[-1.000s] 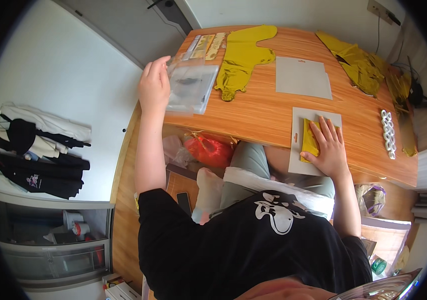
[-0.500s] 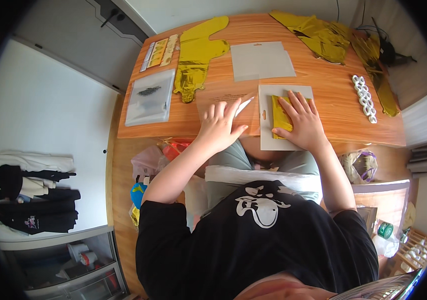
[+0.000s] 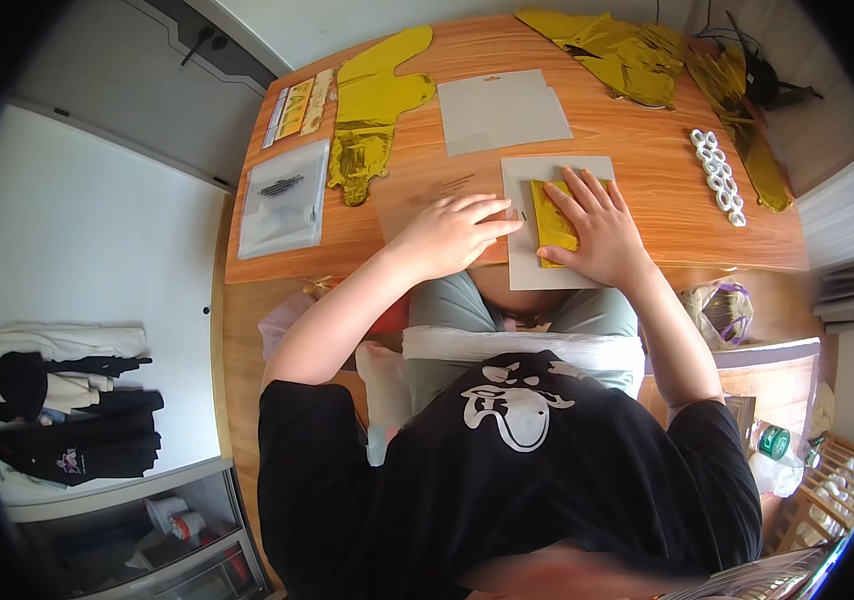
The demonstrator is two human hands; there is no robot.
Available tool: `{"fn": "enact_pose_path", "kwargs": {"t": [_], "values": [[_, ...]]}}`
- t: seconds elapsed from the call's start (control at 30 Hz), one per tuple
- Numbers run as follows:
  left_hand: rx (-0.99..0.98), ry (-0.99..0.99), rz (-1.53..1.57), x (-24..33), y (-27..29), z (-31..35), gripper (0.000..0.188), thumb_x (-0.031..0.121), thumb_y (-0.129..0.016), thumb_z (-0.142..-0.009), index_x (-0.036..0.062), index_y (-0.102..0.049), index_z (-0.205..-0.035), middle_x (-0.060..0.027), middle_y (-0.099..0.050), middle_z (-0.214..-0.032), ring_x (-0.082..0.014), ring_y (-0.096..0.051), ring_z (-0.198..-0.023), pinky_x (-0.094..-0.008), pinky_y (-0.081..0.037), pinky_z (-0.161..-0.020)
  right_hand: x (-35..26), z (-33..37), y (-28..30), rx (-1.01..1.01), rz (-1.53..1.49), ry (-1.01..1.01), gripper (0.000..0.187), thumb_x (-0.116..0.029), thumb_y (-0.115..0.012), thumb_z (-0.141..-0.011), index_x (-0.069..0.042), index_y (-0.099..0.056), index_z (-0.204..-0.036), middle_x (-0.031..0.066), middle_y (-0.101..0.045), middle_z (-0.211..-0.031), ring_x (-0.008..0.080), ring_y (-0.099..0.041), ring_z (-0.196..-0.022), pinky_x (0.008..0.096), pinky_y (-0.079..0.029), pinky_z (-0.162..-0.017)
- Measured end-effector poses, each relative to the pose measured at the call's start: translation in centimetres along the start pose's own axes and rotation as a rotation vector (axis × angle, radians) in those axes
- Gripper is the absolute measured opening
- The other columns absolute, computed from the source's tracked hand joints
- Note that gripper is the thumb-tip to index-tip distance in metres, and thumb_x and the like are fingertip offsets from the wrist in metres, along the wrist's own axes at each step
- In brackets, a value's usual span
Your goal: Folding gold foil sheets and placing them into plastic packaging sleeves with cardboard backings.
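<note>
My right hand point(image 3: 599, 228) lies flat with fingers spread on a folded gold foil piece point(image 3: 551, 235), which rests on a grey card point(image 3: 577, 275) at the table's front edge. Much of the foil is hidden beneath that hand. My left hand point(image 3: 455, 236) is stretched out, fingers extended toward the card's left edge, with nothing visible in it. Whether its fingertips touch the card, I cannot tell. Under and beside it lies a clear plastic bag point(image 3: 409, 200) with small dark print.
On the wooden table point(image 3: 647, 130), more grey cards point(image 3: 502, 112) lie behind. A flat gold foil balloon point(image 3: 372, 100), a stack of clear bags point(image 3: 285, 205) and printed cards point(image 3: 297, 108) are left. Crumpled gold foil point(image 3: 617, 60) and white rolls point(image 3: 715, 175) are right.
My left hand has moved right toward the grey card, its fingers straightening. The white pointed strip by its thumb no longer shows. My right hand stays flat on the foil. The whole view has shifted slightly.
</note>
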State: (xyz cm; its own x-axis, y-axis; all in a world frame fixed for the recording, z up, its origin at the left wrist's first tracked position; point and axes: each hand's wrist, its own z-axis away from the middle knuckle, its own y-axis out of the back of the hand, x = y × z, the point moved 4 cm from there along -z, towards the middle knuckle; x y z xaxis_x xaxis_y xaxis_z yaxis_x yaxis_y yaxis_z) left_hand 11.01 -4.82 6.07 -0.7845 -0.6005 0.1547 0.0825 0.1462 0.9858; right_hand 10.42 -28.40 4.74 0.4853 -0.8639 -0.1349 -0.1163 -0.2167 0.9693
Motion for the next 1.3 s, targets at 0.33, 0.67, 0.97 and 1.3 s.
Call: {"fn": "enact_pose_path", "kwargs": {"t": [0.33, 0.67, 0.97, 1.3], "values": [[0.249, 0.216, -0.049, 1.6, -2.0, -1.5, 0.076, 0.058, -0.068, -0.090, 0.0149, -0.050, -0.150, -0.0172, -0.044, -0.152, -0.0366, -0.044, -0.138, -0.0539, -0.039, -0.111, 3.7, 1.0, 0.4, 0.046, 0.057, -0.153, 0.090, -0.073, -0.061, -0.086, -0.021, -0.043, -0.157, 0.0157, -0.037, -0.163, 0.0368, -0.031, -0.152, 0.0543, -0.021, -0.125], [0.210, 0.461, -0.038, 1.9, -3.0, -3.5, 0.088, 0.066, -0.064, -0.090, 0.0167, -0.040, -0.158, -0.0200, -0.036, -0.160, -0.0412, -0.032, -0.147, -0.0573, -0.029, -0.118, 4.9, 0.3, -0.1, 0.173, 0.141, -0.439, 0.084, -0.072, -0.058, -0.089, -0.021, -0.045, -0.155, 0.0153, -0.042, -0.160, 0.0368, -0.034, -0.150, 0.0569, -0.024, -0.122], [0.385, 0.430, 0.029, 0.4, -4.2, -6.0, 0.067, 0.050, -0.061, -0.097, 0.0132, -0.047, -0.151, -0.0196, -0.043, -0.155, -0.0392, -0.037, -0.143, -0.0584, -0.030, -0.116, 4.6, -1.4, -1.1, 0.199, 0.143, -0.408, 0.071, -0.063, -0.051, -0.098, -0.019, -0.048, -0.154, 0.0160, -0.043, -0.159, 0.0378, -0.035, -0.149, 0.0572, -0.024, -0.122], [0.429, 0.532, 0.095, -0.1, -4.2, -6.5, 0.049, 0.029, -0.056, -0.101, 0.0109, -0.052, -0.147, -0.0182, -0.047, -0.152, -0.0378, -0.041, -0.141, -0.0549, -0.032, -0.116, 2.6, -0.3, -0.3, 0.101, 0.065, -0.189, 0.062, -0.052, -0.051, -0.101, -0.020, -0.046, -0.154, 0.0152, -0.041, -0.160, 0.0362, -0.035, -0.150, 0.0549, -0.024, -0.123]]}}
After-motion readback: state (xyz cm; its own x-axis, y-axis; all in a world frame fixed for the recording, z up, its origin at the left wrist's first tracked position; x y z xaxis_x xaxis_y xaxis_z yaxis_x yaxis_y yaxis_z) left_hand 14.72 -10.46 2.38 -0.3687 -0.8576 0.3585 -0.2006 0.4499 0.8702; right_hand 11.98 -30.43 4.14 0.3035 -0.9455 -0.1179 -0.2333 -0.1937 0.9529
